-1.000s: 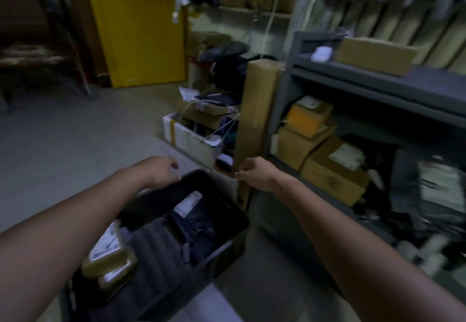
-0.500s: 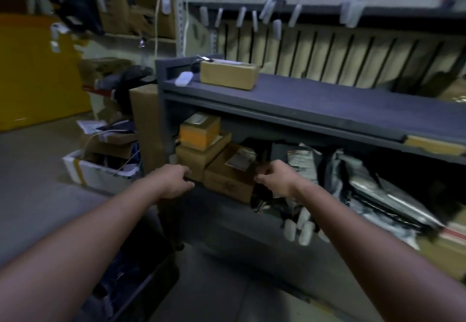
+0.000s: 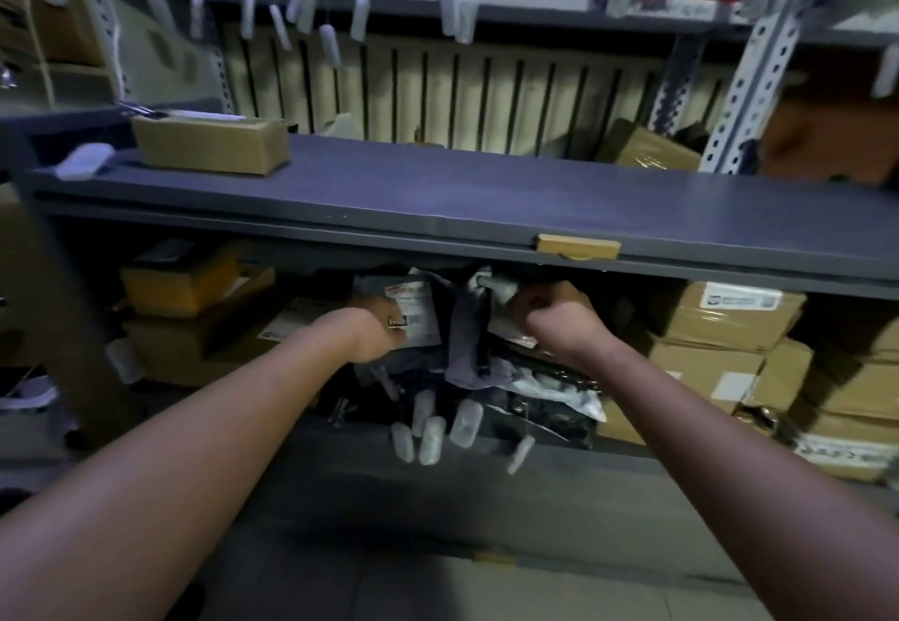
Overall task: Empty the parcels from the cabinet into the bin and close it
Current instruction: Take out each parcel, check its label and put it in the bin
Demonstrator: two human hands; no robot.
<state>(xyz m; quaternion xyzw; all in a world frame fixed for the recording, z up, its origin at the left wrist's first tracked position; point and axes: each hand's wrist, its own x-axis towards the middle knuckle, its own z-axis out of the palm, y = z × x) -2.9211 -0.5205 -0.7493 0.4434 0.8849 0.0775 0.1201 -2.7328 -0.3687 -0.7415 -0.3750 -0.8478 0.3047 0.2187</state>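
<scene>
**Head view.** The step in hand is pulling parcels out. Both arms reach straight ahead into the lower bay of the cabinet (image 3: 438,236), under its grey top.

- **Left grip:** The left grip (image 3: 372,333) is curled on the near edge of a grey bag (image 3: 413,314) with a white label. Its fingers are mostly hidden behind the wrist, but the plastic bunches against the knuckles, so I judge the bag held.
- **Right grip:** The right grip (image 3: 554,316) is clenched, knuckles up, on a pale bag (image 3: 498,287) at its 10 o'clock, with the film gathered in the fist.
- **Parcels:** The two bags touch, on top of a heap (image 3: 549,387) of soft parcels mid-bay. The right boxes (image 3: 720,328) are stacked at 3 o'clock of the hands and the left boxes (image 3: 189,289) at 9 o'clock. Pale tags (image 3: 430,435) hang off the bay's lower lip at 6 o'clock.
- **Pose:** The forearms are stretched out, roughly parallel, with straight wrists. The hands are near each other with the bags between them.

The bin is out of view. The next move calls for drawing both bags back toward 6 o'clock, clear of the top's edge and the tags, then turning to wherever the bin stands. The bags look limp, so they may drag neighbours off the lip, and a slow pull seems wise. With the heap and the boxes left in the bay, I judge much of the emptying undone and the closing far off.
</scene>
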